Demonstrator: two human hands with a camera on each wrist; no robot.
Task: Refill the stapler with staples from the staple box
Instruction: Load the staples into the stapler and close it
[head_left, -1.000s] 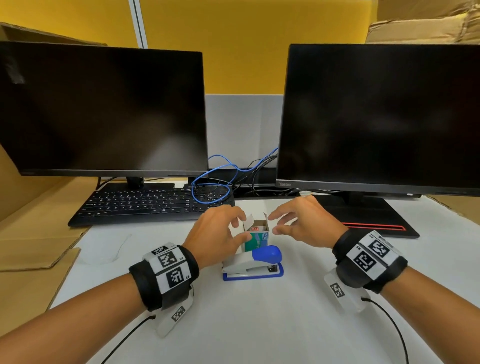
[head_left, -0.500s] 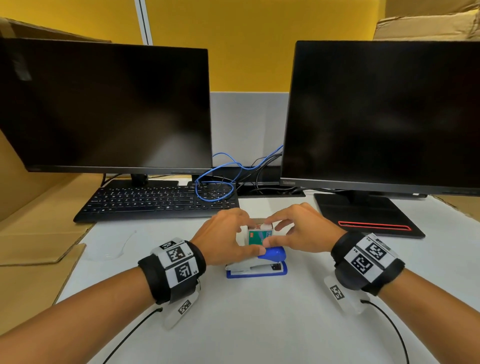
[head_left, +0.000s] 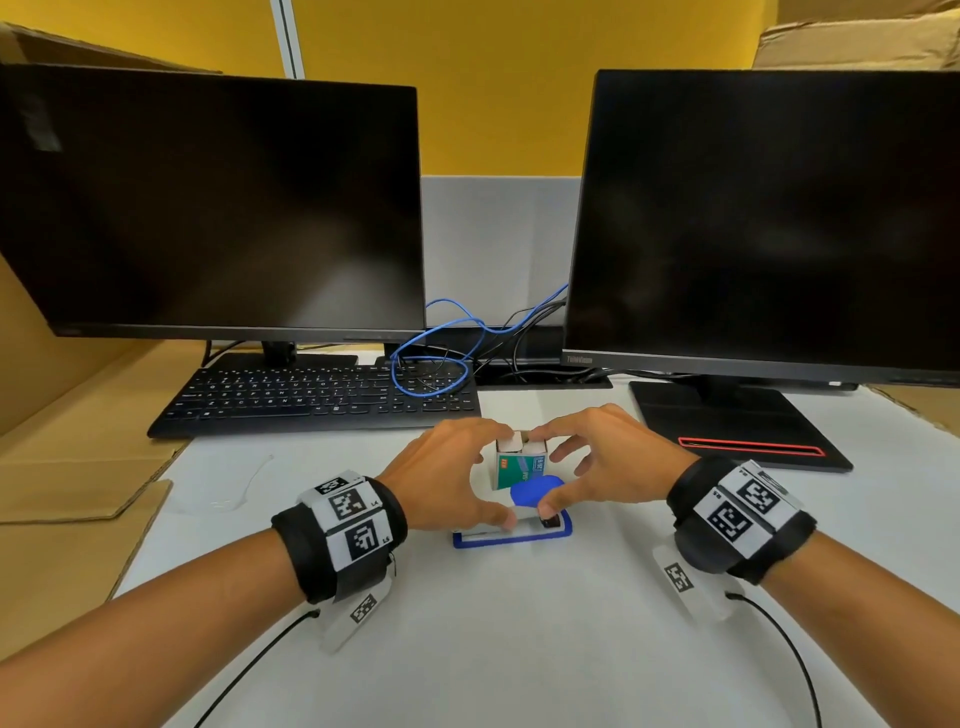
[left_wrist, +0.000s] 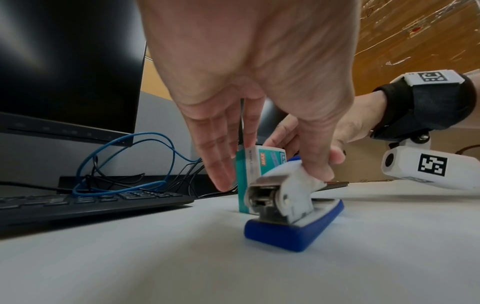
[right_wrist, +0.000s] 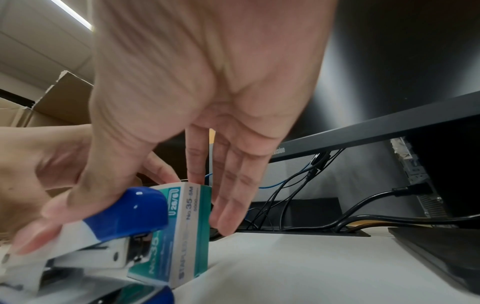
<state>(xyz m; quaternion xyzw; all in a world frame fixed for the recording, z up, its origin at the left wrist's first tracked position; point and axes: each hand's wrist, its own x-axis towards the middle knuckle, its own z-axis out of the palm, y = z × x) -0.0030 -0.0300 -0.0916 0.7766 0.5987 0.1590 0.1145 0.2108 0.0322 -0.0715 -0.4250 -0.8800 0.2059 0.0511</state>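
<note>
The teal and white staple box (head_left: 519, 467) stands upright on the white desk, right behind the blue and white stapler (head_left: 514, 532). My left hand (head_left: 447, 478) arches over from the left, its index fingertip on the box's top flaps and its thumb (left_wrist: 315, 164) on the stapler's white top. My right hand (head_left: 602, 467) mirrors it from the right: index fingertip on the flaps, thumb (right_wrist: 52, 222) on the stapler's blue and white cover. In the wrist views the box (left_wrist: 257, 164) (right_wrist: 187, 226) sits between both hands' fairly straight fingers. The box's contents are hidden.
A black keyboard (head_left: 322, 395) lies behind left, under the left monitor (head_left: 218, 208). The right monitor (head_left: 779, 218) stands on a black base (head_left: 727, 421) at right. Blue and black cables (head_left: 436, 358) loop between them. Cardboard sheets (head_left: 67, 467) lie at the desk's left edge.
Both hands have closed in over the staple box. The fingertips came down on its raised top flaps, and both thumbs dropped onto the stapler.
</note>
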